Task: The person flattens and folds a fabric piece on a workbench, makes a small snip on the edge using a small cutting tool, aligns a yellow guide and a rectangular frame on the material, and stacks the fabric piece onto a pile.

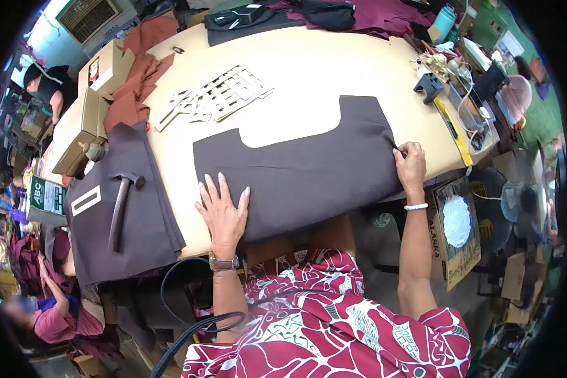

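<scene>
A dark brown cut piece of cloth (296, 173) with a wide notch in its far edge lies across the near side of the table. My left hand (222, 211) rests flat on its left part, fingers spread. At its right edge, my right hand (410, 165) pinches the cloth between thumb and fingers, and small creases show there. Part of the near edge of the cloth hangs over the table's edge.
Left of the cloth, a hammer (125, 211) lies on more dark fabric (148, 236). Pale slotted templates (223, 94) sit farther back on the cream table (309, 60). Cardboard boxes (82, 129) stand left; a yellow ruler (453, 132) lies right. Other people are at both sides.
</scene>
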Demonstrator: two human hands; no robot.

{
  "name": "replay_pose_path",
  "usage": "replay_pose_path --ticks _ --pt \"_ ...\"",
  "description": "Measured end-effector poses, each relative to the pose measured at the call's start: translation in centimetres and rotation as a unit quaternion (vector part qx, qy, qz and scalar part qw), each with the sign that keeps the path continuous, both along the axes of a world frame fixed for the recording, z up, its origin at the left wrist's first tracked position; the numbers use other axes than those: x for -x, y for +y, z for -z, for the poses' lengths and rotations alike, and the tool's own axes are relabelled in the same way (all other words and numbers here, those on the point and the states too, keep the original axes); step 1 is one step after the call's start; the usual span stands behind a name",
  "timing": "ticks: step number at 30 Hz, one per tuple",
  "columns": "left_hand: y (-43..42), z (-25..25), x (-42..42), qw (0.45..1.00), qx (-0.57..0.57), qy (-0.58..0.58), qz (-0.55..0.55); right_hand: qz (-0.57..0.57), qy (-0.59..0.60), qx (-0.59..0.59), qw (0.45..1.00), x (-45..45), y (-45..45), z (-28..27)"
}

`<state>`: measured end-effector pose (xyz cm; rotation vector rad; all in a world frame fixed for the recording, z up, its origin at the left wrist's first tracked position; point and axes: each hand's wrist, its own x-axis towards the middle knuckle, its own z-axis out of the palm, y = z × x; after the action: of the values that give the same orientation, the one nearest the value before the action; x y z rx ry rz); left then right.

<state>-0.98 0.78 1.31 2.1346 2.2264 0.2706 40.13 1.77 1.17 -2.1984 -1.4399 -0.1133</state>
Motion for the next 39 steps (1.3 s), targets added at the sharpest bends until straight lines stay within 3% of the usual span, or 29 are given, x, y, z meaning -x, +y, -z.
replay_pose_path --ticks 3,7,11,12,24,27,31,32,39 --pt "0.9 0.0 0.6 0.999 -0.005 -0.029 -0.032 -0.001 0.104 0.013 0.994 -0.4 2.3 -1.1" --pt "1.4 0.0 2.2 0.996 -0.007 -0.054 -0.074 -0.062 0.054 -0.069 0.994 -1.1 4.8 -1.0" --pt "1.2 0.5 2.5 0.996 -0.005 -0.039 -0.082 -0.031 -0.099 0.065 0.992 -3.1 5.1 1.9" --pt "1.3 0.6 2.5 0.995 -0.006 -0.043 -0.085 -0.024 -0.058 0.122 0.991 -2.5 5.0 1.1" --pt "1.4 1.0 3.2 0.993 -0.032 -0.082 -0.082 -0.075 -0.108 0.076 0.988 -3.9 4.4 1.6" --pt "1.2 1.0 3.1 0.994 -0.028 -0.068 -0.082 -0.117 0.008 0.112 0.987 -6.8 5.5 -0.1" --pt "1.4 1.0 2.9 0.995 -0.033 -0.053 -0.078 -0.074 -0.136 0.14 0.978 -6.8 4.9 0.6" --pt "1.3 1.0 3.2 0.995 -0.032 -0.051 -0.075 -0.079 -0.092 0.139 0.983 -6.9 4.8 0.6" --pt "1.4 1.3 3.4 0.994 -0.041 -0.06 -0.077 -0.089 -0.081 0.122 0.985 -7.3 4.3 1.2"
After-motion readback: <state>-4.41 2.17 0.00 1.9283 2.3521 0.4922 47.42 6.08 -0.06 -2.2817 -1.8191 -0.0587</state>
